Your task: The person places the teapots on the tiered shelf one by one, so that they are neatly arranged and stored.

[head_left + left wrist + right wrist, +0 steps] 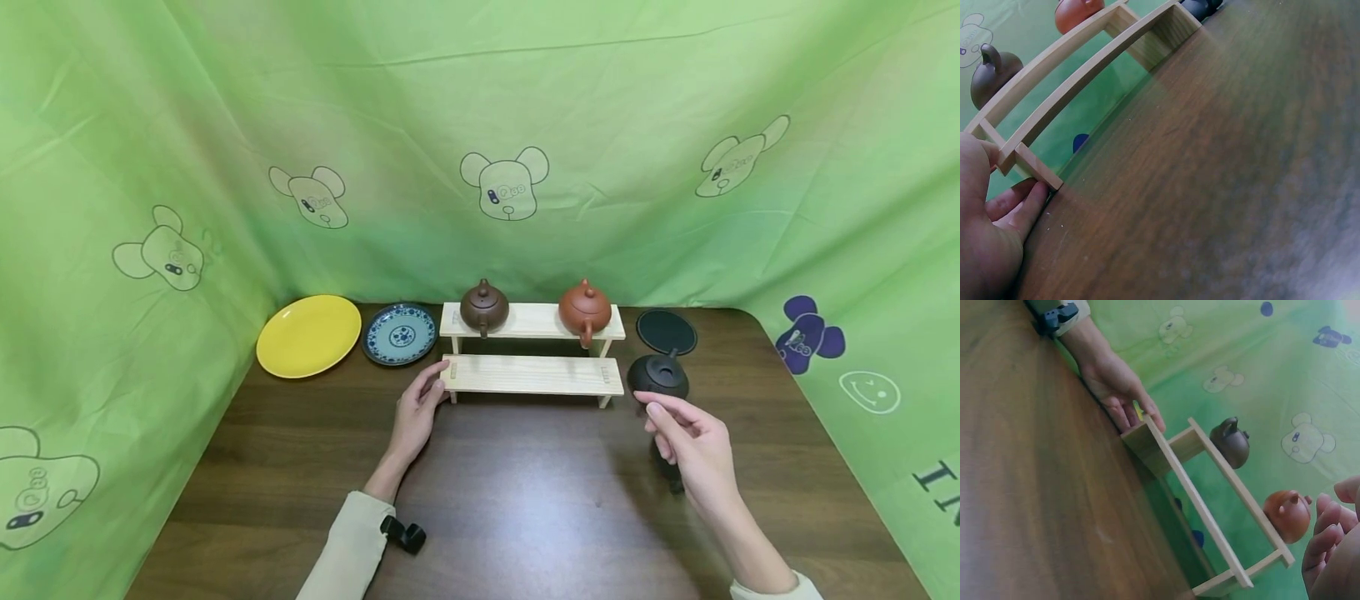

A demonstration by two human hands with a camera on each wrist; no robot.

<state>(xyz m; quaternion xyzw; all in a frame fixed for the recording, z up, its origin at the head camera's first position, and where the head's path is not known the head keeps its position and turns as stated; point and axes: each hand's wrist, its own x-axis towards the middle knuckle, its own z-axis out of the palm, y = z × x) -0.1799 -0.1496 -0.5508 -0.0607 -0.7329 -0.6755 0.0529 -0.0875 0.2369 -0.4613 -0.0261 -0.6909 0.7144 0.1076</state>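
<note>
The right hand (pixel 693 450) hangs over the surface (pixel 525 492), to the right of the rack (pixel 532 375), its thumb and index close together, the other fingers loosely bent, nothing visible in its hold. The black pot (pixel 658 375) lies just beyond those fingertips, right of the rack's lower board; whether they touch it, I cannot tell. This hand is much the nearer one. A stub on the pot points away from the person, so its long axis seems to cross the rack's left-to-right length. A dark thing (pixel 667 471), mostly hidden below the hand, sits nearer the person than the rack.

The left hand (pixel 412 421) bends its fingers round the left end of the rack's lower board, gripping it there.

Farther out, the brown pot (pixel 480 308) stands toward the left of the rack's upper board, the red pot (pixel 584 310) toward its right. The black mat (pixel 666 332) lies right of the rack, behind the black pot; the blue plate (pixel 401 335) is just left of the rack, the yellow plate (pixel 309 337) farther left.
</note>
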